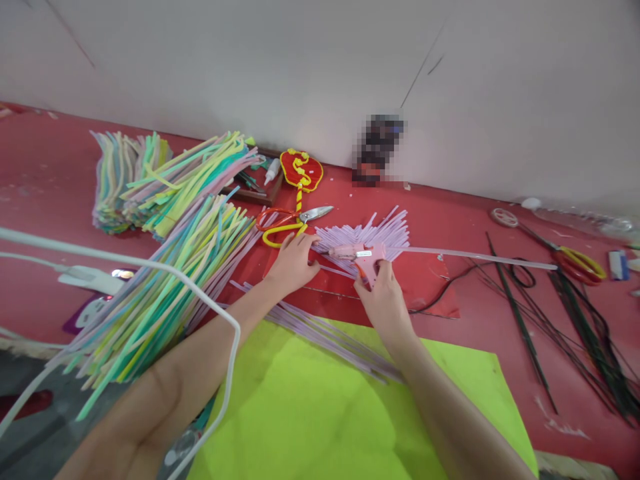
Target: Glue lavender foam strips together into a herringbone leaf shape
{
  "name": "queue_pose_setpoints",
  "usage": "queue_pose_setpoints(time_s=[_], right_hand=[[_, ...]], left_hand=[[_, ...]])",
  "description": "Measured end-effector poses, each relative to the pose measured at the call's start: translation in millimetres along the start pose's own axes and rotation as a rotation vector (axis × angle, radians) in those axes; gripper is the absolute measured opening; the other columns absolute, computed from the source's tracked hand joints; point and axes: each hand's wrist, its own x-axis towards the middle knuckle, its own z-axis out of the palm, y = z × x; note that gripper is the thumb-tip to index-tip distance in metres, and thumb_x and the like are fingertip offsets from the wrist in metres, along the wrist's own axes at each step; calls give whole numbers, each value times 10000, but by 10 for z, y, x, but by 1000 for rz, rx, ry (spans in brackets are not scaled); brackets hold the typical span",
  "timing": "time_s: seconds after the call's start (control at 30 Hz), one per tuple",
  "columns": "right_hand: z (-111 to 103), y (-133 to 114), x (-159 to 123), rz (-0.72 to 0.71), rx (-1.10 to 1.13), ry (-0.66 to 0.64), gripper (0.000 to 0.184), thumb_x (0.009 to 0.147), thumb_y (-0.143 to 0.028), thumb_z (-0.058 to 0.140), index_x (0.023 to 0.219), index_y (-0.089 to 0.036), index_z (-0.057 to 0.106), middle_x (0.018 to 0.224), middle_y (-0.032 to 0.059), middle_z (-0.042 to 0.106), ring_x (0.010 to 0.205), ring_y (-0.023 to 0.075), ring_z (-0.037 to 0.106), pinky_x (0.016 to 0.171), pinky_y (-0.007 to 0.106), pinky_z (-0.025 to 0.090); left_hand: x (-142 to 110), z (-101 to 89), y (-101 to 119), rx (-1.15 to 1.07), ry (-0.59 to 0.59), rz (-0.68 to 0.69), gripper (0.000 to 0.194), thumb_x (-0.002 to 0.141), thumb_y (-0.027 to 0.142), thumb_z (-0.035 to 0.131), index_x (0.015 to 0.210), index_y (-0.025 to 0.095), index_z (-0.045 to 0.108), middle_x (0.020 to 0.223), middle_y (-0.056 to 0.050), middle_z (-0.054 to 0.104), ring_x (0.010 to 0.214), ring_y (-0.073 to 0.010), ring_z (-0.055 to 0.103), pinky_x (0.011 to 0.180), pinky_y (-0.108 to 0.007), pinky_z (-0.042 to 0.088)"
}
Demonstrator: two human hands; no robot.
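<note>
My right hand (385, 303) is closed around the handle of a pink glue gun (370, 263), whose nozzle points left. A long, pale glue stick (480, 257) sticks out of its back to the right. Under and behind the gun lies a fan of short lilac pipe cleaners (385, 230), partly hidden by it. My left hand (293, 265) is at the fan's left end, fingertips near the nozzle and thumb spread away from the fingers. Just beyond it lie scissors (285, 220) with red and yellow handles. Loose lilac pipe cleaners (330, 337) lie between my forearms.
Bundles of multicoloured pipe cleaners (175, 293) cover the left side. A white cable (200, 293) crosses over my left forearm. Yellow-green felt (320, 413) lies in front. At right are dark green stems (525, 340) and more scissors (575, 260). A brown tray (273, 193) stands at the back.
</note>
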Motion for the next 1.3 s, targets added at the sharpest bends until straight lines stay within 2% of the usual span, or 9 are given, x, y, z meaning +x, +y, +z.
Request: queue_pose_setpoints(time_s=[0.23,0.7,0.9,1.3], right_hand=[[7,-30,22,12,-7,-20,273,813,-335,448,1032,-173,432,1004,166,595,865,285,615,660,378,485],[-12,20,-21,17,13,7,256,803,-351,458,1009,-203,422,967,123,598,792,261,607,622,360,469],[-30,46,-32,43,-16,-2,266,807,-368,457,998,-187,417,963,145,592,789,275,607,626,374,469],[-36,82,-30,7,-14,15,265,819,-385,461,1002,-199,416,947,128,586,808,269,600,640,376,476]], left_hand=[[5,-21,25,-8,-14,-15,417,711,109,584,1116,169,500,1179,-86,598,1173,-224,528,1127,-427,259],[1,-9,4,-4,-7,-12,424,715,112,598,1121,179,497,1183,-76,602,1169,-220,529,1123,-428,263],[-2,-1,-10,-3,-6,-2,414,725,122,586,1123,190,495,1179,-67,602,1169,-220,529,1120,-433,269],[-7,0,-13,-5,0,0,413,723,117,592,1121,176,500,1188,-75,595,1166,-222,528,1124,-434,264]])
